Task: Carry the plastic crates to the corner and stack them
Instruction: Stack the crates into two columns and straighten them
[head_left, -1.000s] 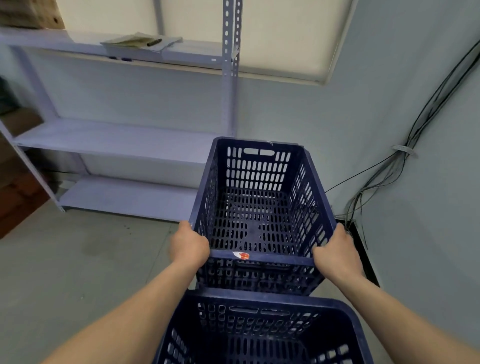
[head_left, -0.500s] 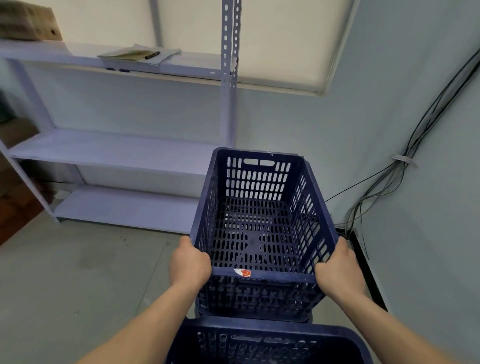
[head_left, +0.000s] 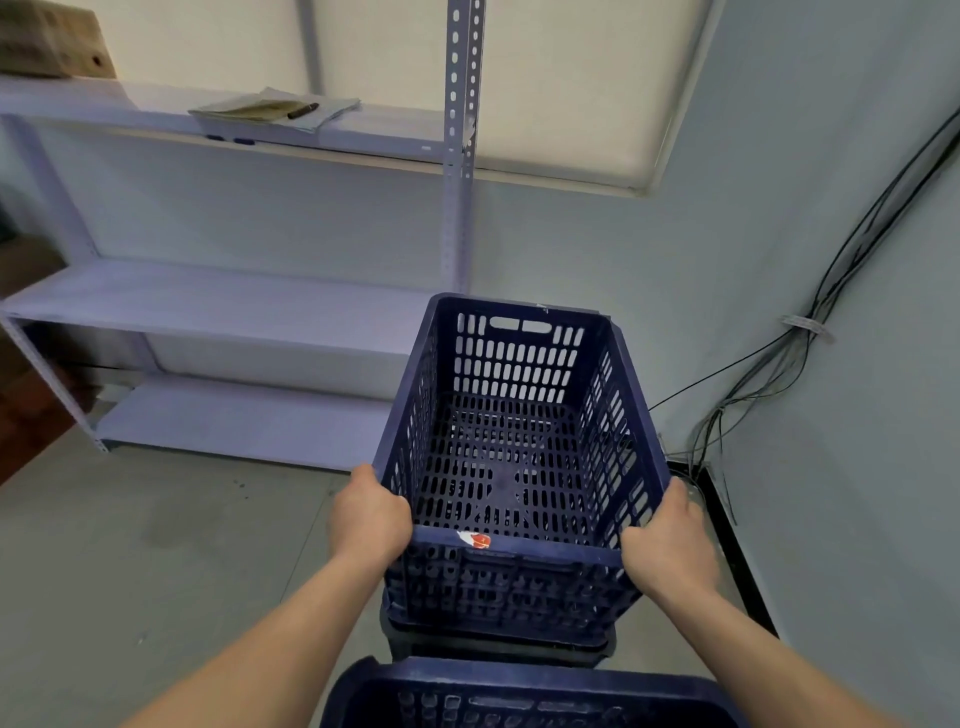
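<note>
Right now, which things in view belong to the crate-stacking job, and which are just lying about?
Job: blue crate, gripped at its near corners by left hand and right hand; second crate at the bottom edge.
Lying about: metal shelving, papers and pen on its top shelf, brown block, wall cables.

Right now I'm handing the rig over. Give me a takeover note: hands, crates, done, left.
Hands: the left hand grips the near left corner of the blue crate; the right hand grips its near right corner.
Crates: the blue crate is by the room corner, on top of a darker crate. I cannot tell if it is fully seated. A second blue crate sits at the bottom edge of the view, unheld.
Done: one crate brought to the corner stack.
Left: release it, check the seating, then probably stack the second blue crate on top.
</note>
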